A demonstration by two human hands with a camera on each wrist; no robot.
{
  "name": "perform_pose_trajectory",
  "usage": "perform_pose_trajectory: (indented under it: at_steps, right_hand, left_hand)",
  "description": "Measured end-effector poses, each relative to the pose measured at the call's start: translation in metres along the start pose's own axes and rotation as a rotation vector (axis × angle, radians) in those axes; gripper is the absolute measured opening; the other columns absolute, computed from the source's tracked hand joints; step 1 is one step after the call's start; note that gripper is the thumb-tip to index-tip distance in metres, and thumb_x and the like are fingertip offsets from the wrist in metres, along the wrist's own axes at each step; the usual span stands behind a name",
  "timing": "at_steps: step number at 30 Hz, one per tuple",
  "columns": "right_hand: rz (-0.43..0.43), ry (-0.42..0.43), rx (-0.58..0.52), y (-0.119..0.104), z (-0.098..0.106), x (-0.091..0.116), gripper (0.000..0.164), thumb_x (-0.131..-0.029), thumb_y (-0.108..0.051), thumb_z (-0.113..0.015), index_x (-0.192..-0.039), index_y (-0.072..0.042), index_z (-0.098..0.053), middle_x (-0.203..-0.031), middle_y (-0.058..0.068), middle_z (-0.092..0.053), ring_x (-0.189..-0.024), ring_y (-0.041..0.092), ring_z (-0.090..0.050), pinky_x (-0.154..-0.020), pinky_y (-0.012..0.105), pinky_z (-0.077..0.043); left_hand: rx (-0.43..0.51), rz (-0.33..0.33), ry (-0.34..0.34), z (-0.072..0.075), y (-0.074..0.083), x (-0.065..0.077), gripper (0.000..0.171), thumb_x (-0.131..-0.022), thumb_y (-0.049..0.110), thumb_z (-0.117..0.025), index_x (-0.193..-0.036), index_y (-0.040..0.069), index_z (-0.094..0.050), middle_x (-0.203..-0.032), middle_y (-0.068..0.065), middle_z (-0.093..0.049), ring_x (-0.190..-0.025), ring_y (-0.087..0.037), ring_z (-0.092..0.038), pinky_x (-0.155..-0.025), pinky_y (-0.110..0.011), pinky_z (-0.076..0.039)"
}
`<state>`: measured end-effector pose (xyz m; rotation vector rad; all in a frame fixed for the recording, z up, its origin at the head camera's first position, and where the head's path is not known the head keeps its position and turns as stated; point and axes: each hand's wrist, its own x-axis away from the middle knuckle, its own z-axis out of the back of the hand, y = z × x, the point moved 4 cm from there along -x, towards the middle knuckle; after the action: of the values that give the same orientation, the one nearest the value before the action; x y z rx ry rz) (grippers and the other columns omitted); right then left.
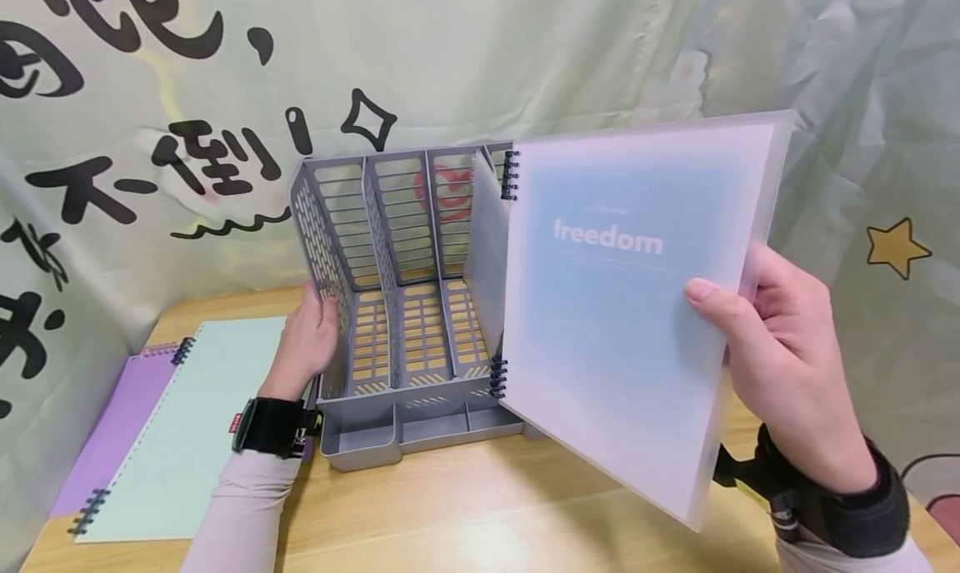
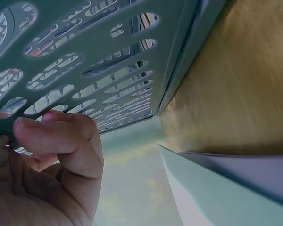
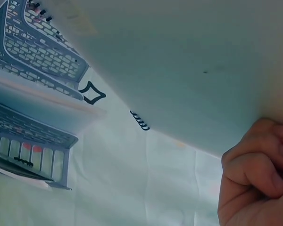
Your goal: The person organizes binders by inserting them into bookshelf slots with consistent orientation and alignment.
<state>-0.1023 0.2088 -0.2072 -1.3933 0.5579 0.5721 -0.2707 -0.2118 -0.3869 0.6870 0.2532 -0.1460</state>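
Note:
My right hand (image 1: 787, 348) grips the outer edge of a spiral notebook (image 1: 600, 323) with a frosted cover, a pale blue front and the word "freedom". Its thumb lies on the front cover, and its fingers curl behind in the right wrist view. The notebook is held up, tilted, before the right part of a grey desktop file rack (image 1: 358, 449), hiding that part. At the rack's left side, my left hand (image 1: 303, 335) holds the perforated side panel (image 2: 61, 61), fingers bent against its edge. A translucent notebook (image 1: 487, 256) stands upright in a compartment, partly covered.
Left of the rack, a mint-green spiral notebook (image 1: 195, 439) lies over a purple one (image 1: 112, 423) on the wooden table (image 1: 450, 506). Shallow trays run along the rack's front. A printed cloth (image 1: 480, 56) hangs close behind the rack.

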Motion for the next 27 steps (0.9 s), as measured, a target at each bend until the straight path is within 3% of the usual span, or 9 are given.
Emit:
perform_pose_trajectory:
  at_steps: [5, 8, 15, 18, 27]
  right_hand:
    - [0.071, -0.001, 0.051, 0.002, -0.01, -0.003, 0.008, -0.089, 0.015, -0.051, -0.084, 0.014, -0.057, -0.103, 0.027, -0.064, -0.077, 0.022, -0.067, -0.06, 0.022, -0.053]
    - [0.103, 0.005, 0.093, 0.003, -0.016, -0.004, 0.02, -0.089, 0.014, -0.052, -0.071, 0.005, -0.049, -0.103, 0.025, -0.064, -0.077, 0.021, -0.066, -0.06, 0.02, -0.053]
    - [0.144, 0.002, 0.269, 0.004, -0.03, -0.008, 0.02, -0.091, 0.008, -0.052, -0.072, 0.005, -0.047, -0.102, 0.017, -0.067, -0.076, 0.018, -0.067, -0.058, 0.018, -0.051]
    - [0.171, 0.005, 0.343, 0.004, -0.037, -0.01, 0.023, -0.091, 0.007, -0.053, -0.071, 0.004, -0.043, -0.096, 0.011, -0.067, -0.071, 0.014, -0.063, -0.052, 0.017, -0.045]
    - [0.229, 0.025, 0.406, 0.01, -0.052, -0.015, 0.028, -0.092, 0.002, -0.056, -0.069, 0.0, -0.04, -0.082, 0.003, -0.063, -0.064, 0.009, -0.053, -0.046, 0.02, -0.035]
  left_hand:
    - [0.0, -0.003, 0.004, 0.001, 0.0, 0.0, 0.043, -0.106, 0.022, -0.025, -0.142, -0.001, -0.026, -0.128, -0.033, -0.048, -0.109, -0.051, -0.049, -0.08, -0.061, -0.043]
    - [0.003, 0.002, 0.003, 0.0, 0.0, 0.0, 0.043, -0.106, 0.023, -0.025, -0.143, 0.0, -0.025, -0.129, -0.033, -0.047, -0.109, -0.051, -0.049, -0.08, -0.061, -0.044]
    - [0.004, 0.008, -0.005, -0.001, 0.0, 0.0, 0.045, -0.107, 0.023, -0.024, -0.145, 0.0, -0.023, -0.13, -0.033, -0.046, -0.11, -0.05, -0.049, -0.079, -0.06, -0.044]
    - [0.003, 0.006, -0.004, 0.0, 0.0, 0.0, 0.045, -0.107, 0.023, -0.024, -0.145, 0.0, -0.023, -0.13, -0.033, -0.046, -0.109, -0.05, -0.049, -0.077, -0.059, -0.045]
    - [0.006, 0.006, -0.001, 0.0, 0.001, 0.0, 0.045, -0.106, 0.022, -0.024, -0.145, 0.0, -0.023, -0.13, -0.033, -0.046, -0.11, -0.05, -0.049, -0.079, -0.06, -0.044]
